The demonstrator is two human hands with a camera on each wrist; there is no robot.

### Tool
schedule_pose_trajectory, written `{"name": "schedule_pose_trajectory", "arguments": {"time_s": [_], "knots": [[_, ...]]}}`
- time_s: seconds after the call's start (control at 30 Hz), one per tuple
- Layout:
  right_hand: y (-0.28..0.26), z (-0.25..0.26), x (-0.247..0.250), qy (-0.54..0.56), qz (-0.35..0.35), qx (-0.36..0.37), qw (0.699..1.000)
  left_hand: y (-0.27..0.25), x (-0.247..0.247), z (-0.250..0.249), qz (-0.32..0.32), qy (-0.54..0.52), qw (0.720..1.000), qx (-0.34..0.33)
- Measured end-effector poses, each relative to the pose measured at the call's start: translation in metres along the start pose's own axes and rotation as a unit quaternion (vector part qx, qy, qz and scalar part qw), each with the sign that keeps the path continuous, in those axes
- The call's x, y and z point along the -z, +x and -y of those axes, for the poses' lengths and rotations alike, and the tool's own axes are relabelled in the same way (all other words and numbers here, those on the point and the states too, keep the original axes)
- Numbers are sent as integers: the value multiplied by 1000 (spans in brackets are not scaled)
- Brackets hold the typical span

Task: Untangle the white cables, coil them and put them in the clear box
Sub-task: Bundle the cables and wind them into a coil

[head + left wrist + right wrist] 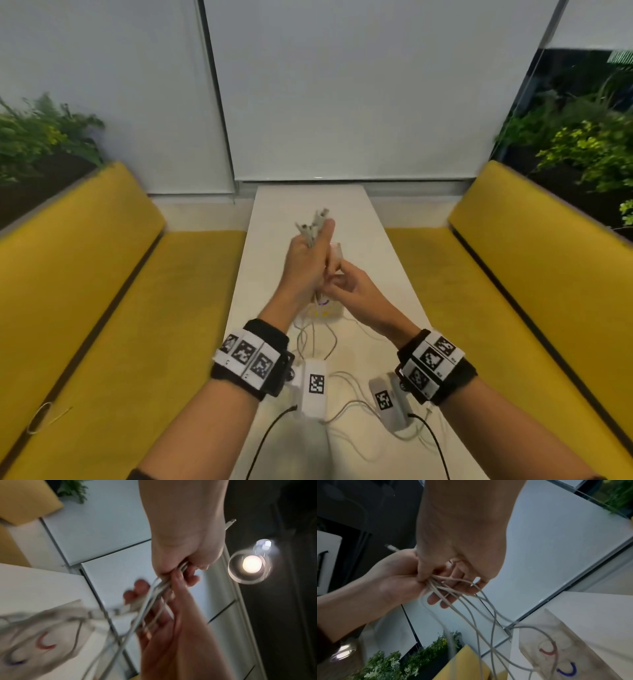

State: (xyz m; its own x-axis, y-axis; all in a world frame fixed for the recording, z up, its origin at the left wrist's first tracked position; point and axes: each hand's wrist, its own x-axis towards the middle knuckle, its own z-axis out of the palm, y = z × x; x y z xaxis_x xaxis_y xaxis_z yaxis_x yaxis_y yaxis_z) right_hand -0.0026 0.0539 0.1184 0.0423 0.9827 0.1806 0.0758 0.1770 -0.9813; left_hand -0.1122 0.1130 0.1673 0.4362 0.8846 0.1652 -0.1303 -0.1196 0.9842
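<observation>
At the centre of the head view, the left hand (306, 262) grips a bundle of thin white cables (313, 224), plug ends sticking up above the fist. The right hand (346, 286) pinches the same strands just below it. The small clear plastic box (325, 310) sits on the white table (376, 246) beneath both hands, loose cable trailing toward the lower frame.

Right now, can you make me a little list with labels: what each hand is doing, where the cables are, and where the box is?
left hand: grips a bunch of cables, raised above the table, plug ends sticking up past the fist
right hand: pinches the strands just below the left hand
cables: hang down in loose strands to the table, not coiled
box: clear, on the table under the hands
benches: yellow, on both sides
</observation>
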Motion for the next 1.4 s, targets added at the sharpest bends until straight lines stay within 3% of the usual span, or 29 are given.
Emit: {"name": "schedule_pose_trajectory", "arguments": {"time_s": [0.17,0.23,0.33,0.47,0.57,0.63,0.67,0.7,0.77,0.83,0.87,0.9,1.0,1.07,1.13,1.23,1.4], "knots": [[-9,14,25,-51,-25,4,998,15,34,-46,-25,-216,976,-29],[-8,11,35,-100,-44,20,994,15,41,-58,-35,-237,970,-44],[-3,2,49,-240,-96,59,964,15,49,-67,-58,-246,965,-70],[-17,-37,94,-223,-91,-70,968,18,73,-86,-92,-306,943,-94],[-32,-67,130,-75,-217,-165,959,16,85,-97,-107,-342,928,-100],[-39,-73,143,50,-312,-218,923,15,88,-98,-107,-347,926,-101],[-41,-75,147,57,-324,-245,912,15,88,-97,-102,-345,928,-99],[-41,-76,149,12,-303,-274,913,15,85,-94,-93,-340,931,-93],[-39,-73,145,-180,-175,-325,912,16,75,-87,-62,-319,943,-72],[-33,-62,132,-345,-21,-349,871,15,58,-78,-26,-293,955,-45],[-29,-52,124,-377,17,-341,861,14,48,-72,-9,-279,960,-33],[-25,-39,114,-361,37,-316,877,13,39,-66,6,-263,964,-25],[-12,1,76,-132,38,-148,979,11,15,-48,30,-198,980,-16],[-5,25,49,-17,41,-23,999,7,2,-40,46,-140,989,-15],[0,45,29,33,46,46,997,1,-8,-34,61,-95,994,2],[3,55,16,55,76,43,995,-5,-14,-32,71,-115,991,21],[2,28,18,-38,162,-32,986,2,-5,-38,135,-210,968,16]]}}
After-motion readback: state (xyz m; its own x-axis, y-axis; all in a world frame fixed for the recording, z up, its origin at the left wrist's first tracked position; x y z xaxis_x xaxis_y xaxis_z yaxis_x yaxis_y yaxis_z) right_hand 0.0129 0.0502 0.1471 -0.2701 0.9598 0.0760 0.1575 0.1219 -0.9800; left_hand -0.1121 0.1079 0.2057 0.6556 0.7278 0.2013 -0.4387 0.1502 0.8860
